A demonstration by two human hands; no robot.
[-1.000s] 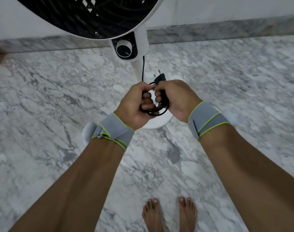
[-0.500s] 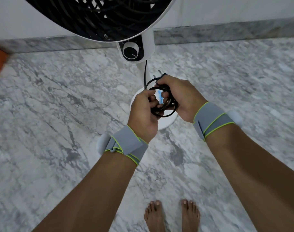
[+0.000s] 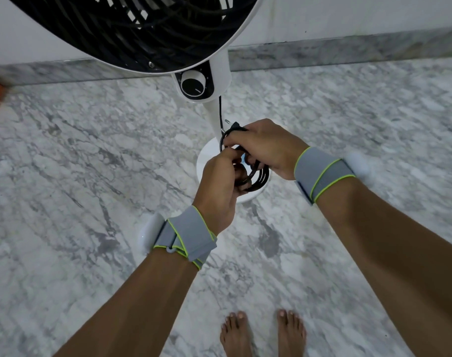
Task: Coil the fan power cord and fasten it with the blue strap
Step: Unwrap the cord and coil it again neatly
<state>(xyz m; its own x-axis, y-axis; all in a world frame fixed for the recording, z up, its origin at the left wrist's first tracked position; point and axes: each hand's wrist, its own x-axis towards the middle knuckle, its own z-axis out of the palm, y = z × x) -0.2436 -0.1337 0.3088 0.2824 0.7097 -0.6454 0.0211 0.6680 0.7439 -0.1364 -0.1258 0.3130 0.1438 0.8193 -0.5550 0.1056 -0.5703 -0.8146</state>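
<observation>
A black power cord (image 3: 259, 176) is wound into a small coil in front of the white fan (image 3: 214, 76). My right hand (image 3: 266, 148) grips the top of the coil, with the plug (image 3: 235, 126) sticking out past its fingers. My left hand (image 3: 219, 186) holds the coil's left side, fingers curled round the loops. A small bit of the blue strap (image 3: 244, 158) shows between the two hands; most of it is hidden. One straight run of cord (image 3: 220, 109) climbs from the coil to the fan's neck.
The fan's round white base (image 3: 207, 161) stands on the marble floor (image 3: 91, 163) just below my hands. The fan head and control knob (image 3: 193, 85) hang above them. A wall and skirting (image 3: 348, 50) run behind. My bare feet (image 3: 263, 333) are at the bottom edge.
The view has shifted, so the fan and hands sit further right and lower. My left hand has dropped below the right and turned on the coil. Both hands keep hold of the cord.
</observation>
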